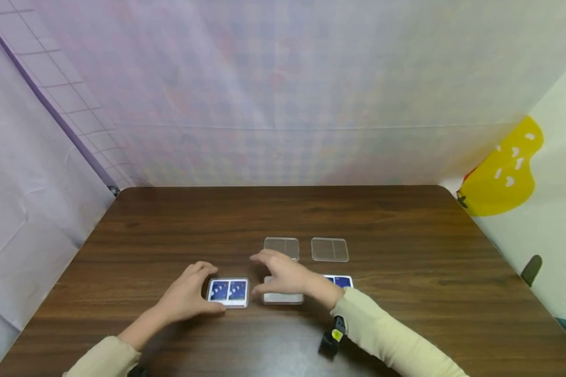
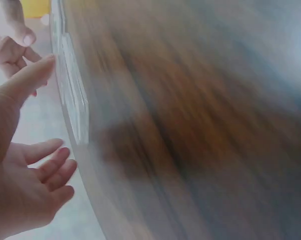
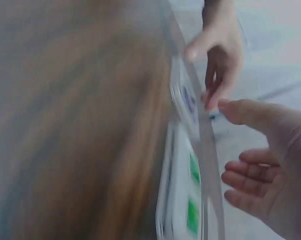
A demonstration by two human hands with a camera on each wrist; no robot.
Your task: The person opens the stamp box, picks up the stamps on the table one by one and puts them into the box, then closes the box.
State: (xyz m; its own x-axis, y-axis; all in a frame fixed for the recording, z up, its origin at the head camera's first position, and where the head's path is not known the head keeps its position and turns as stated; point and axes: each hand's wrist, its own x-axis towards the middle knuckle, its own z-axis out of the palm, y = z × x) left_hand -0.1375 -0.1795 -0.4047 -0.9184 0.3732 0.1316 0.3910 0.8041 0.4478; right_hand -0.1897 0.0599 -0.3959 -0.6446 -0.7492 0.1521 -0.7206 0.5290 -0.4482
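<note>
A flat clear case (image 1: 228,293) with two dark blue pictures on a white ground lies on the table. Around its left side my left hand (image 1: 188,294) is spread, thumb by the near edge and fingers by the far corner; contact cannot be made out. Over a second flat case (image 1: 283,299) hovers my right hand (image 1: 283,273), thumb and fingers apart, hiding most of that case. The right wrist view shows green pictures on a case (image 3: 183,195) there. A third case with blue pictures (image 1: 343,281) is partly covered by my right wrist.
Behind the cases lie two clear lids or trays, the left one (image 1: 282,245) partly behind my right hand and the right one (image 1: 329,250) in full view. The brown wooden table (image 1: 193,220) ends at a pale curtain (image 1: 273,104). Both wrist views are blurred.
</note>
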